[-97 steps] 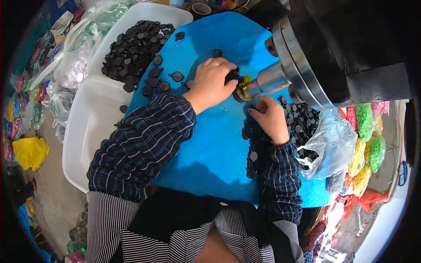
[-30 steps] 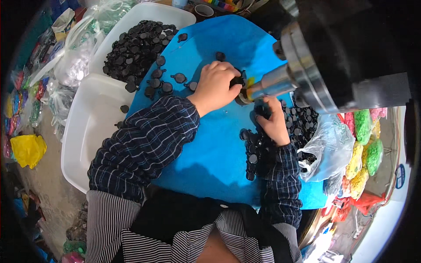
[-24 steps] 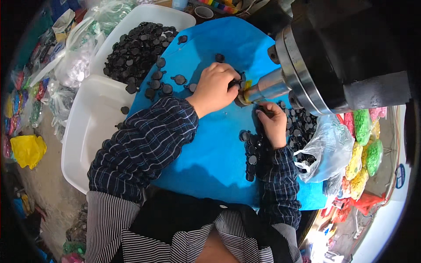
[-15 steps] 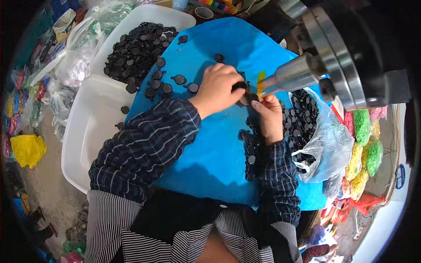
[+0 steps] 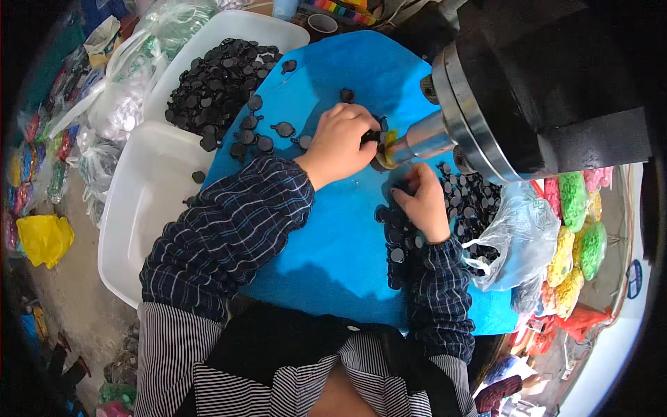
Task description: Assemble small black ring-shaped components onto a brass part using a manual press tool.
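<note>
My left hand (image 5: 340, 142) is closed on a small black disc-shaped piece (image 5: 371, 137), mostly hidden by the fingers. It holds the piece against the lower end of a metal press head (image 5: 425, 137), where a yellow band (image 5: 390, 146) wraps the tip. My right hand (image 5: 422, 201) is just nearer than the tip and apart from it, thumb and fingers curled together. Whether anything small sits between those fingertips is hidden. Below it, a row of black round pieces (image 5: 396, 255) runs along the blue cloth (image 5: 326, 257). Several more lie left of my left hand.
A white bin (image 5: 292, 31) at the far left holds a heap of black pieces; a second white tub (image 5: 114, 229) stands nearer. Right of my right hand, a clear plastic bag (image 5: 517, 229) spills black pieces. The bulky press body (image 5: 563, 97) overhangs the far right.
The press head has come down and left, onto the piece by my left hand. My right hand has drawn back toward me from the tip. My left hand stays nearly in place.
</note>
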`<state>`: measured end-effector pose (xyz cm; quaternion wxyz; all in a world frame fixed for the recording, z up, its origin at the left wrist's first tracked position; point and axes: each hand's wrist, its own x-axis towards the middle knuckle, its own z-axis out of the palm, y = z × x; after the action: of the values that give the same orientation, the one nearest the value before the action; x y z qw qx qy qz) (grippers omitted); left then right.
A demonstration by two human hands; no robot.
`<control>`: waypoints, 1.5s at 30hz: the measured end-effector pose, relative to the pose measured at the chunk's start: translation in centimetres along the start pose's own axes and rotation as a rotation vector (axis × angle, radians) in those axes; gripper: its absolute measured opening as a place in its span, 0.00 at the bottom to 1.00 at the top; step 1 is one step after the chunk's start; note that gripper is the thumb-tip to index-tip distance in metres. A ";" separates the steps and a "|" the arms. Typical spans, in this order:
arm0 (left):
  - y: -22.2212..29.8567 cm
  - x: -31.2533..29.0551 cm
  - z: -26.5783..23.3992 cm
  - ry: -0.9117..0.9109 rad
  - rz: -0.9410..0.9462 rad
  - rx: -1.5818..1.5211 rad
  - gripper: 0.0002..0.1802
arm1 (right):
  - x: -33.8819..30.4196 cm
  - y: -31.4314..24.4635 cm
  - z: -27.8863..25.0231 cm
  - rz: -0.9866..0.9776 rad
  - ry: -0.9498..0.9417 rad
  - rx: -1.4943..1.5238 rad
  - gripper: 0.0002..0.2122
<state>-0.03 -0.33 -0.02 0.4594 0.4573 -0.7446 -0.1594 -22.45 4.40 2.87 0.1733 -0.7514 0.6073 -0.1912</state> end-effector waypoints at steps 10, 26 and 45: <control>0.6 0.5 0.2 0.064 0.078 0.067 0.15 | 2.7 -1.0 2.7 -0.089 0.197 0.876 0.27; 0.0 -0.1 0.0 -0.013 0.040 -0.025 0.16 | -0.3 0.3 -0.4 0.074 -0.055 0.542 0.17; -0.1 0.0 0.1 0.040 0.010 0.082 0.16 | -1.7 1.9 -1.0 0.040 -0.113 0.311 0.11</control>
<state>-0.10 -0.37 -0.15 0.4556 0.4752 -0.7435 -0.1173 -24.90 5.66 2.69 0.3252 -0.7127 0.5745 -0.2370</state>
